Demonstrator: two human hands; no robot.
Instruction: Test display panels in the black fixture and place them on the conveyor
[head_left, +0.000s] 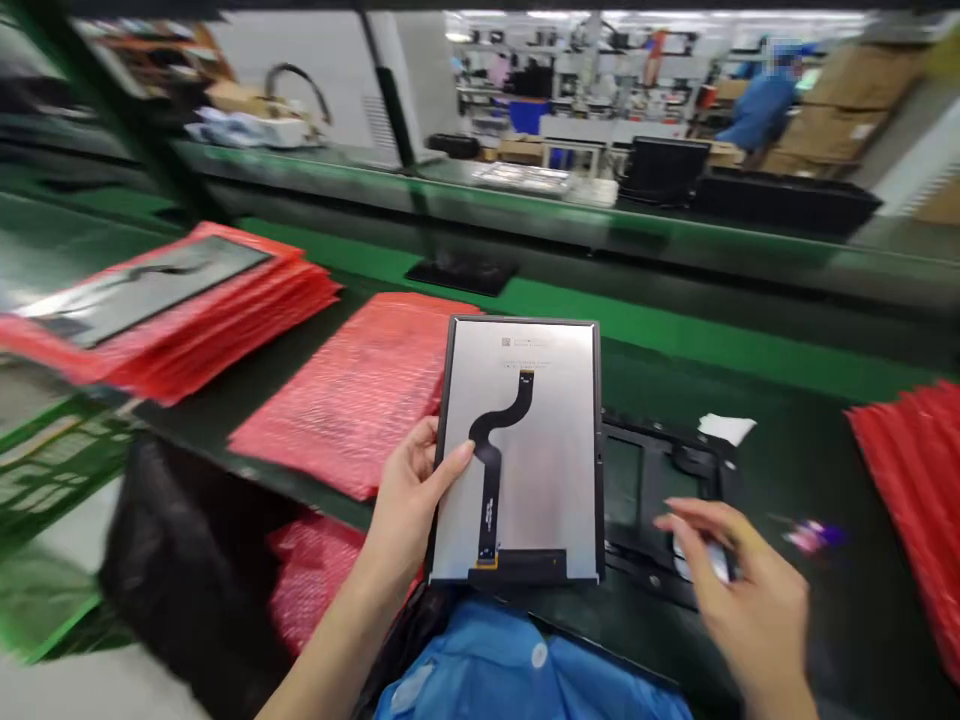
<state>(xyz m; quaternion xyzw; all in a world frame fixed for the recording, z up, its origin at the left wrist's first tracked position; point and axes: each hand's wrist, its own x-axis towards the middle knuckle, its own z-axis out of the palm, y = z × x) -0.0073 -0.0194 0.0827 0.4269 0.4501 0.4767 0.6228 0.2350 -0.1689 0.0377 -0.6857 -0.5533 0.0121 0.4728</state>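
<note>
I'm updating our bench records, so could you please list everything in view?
Display panel: one, silver-grey back, in left hand
Ribbon cable: one, black, on panel's back
Frame: one, black, beneath right hand
Left bubble-wrap stack: count unclear, red, bench left
Second display panel: one, grey, atop that stack
Middle bubble wrap: count unclear, pink-red, left of held panel
Right bubble-wrap stack: count unclear, red, bench right
Scrap: one, white, beside frame
Workbench: one, dark green, under these
Crate: one, green, lower left
Monitor: one, black, background
Cardboard boxes: several, brown, background right
Co-worker: one, blue clothing, background right
Blue garment: one, wearer's, bottom centre
Left hand: one, bare, gripping panel
Right hand: one, bare, over frame
</note>
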